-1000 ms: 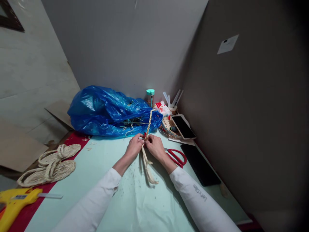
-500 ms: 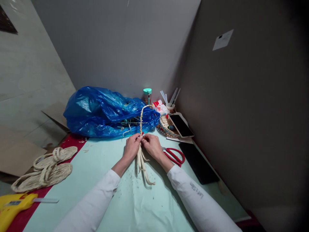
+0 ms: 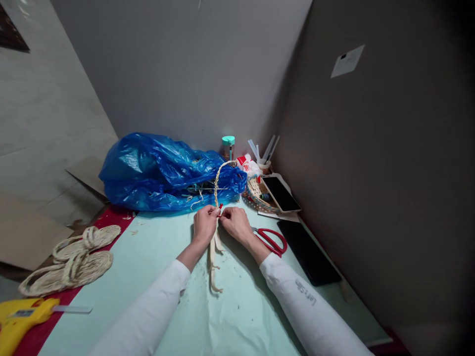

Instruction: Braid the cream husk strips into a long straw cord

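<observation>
A pale plaited fibre braid (image 3: 216,190) rises from my fingers and arches back towards the blue bag, its loose flat strands (image 3: 213,257) hanging below onto the table. My left hand (image 3: 204,225) is closed, pinching the braid where the plaiting meets the strands. Close on its right, my right hand (image 3: 235,223) has its fingers curled together; what its fingertips hold is too small to make out. Between the two hands a small red object (image 3: 221,205) sticks up beside the braid. Red-handled scissors (image 3: 272,242) lie just right of my right wrist.
Behind my hands lies a large blue plastic bag (image 3: 159,173). At left are woven fibre sandals (image 3: 74,267) and a yellow glue gun (image 3: 25,316). At right are a basket (image 3: 252,193), a phone (image 3: 281,194) and a black flat slab (image 3: 308,252), near the dark wall.
My right hand has drawn slightly away from the braid, and more of the red object shows. The hanging strands have shifted, the longest now hanging straighter. The view has turned slightly left.
</observation>
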`<control>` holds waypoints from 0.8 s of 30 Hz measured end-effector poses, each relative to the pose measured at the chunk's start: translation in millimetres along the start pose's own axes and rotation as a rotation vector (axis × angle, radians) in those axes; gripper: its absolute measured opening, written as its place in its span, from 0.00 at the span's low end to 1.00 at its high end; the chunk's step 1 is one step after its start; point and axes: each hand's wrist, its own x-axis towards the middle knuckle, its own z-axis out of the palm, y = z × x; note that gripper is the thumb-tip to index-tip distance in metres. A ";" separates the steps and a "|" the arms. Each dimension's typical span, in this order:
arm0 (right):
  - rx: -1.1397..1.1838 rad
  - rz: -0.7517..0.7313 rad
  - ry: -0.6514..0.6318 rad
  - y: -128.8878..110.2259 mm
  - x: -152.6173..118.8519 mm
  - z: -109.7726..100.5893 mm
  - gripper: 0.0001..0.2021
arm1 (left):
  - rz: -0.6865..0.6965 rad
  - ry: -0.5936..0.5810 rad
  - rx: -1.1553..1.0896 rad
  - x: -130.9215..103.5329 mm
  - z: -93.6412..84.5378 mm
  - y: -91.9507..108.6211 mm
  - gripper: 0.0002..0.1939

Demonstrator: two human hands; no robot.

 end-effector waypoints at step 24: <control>-0.029 0.133 -0.009 -2.8 -0.1 -2.1 0.11 | -0.286 -0.148 -0.628 -1.3 -2.4 8.4 0.15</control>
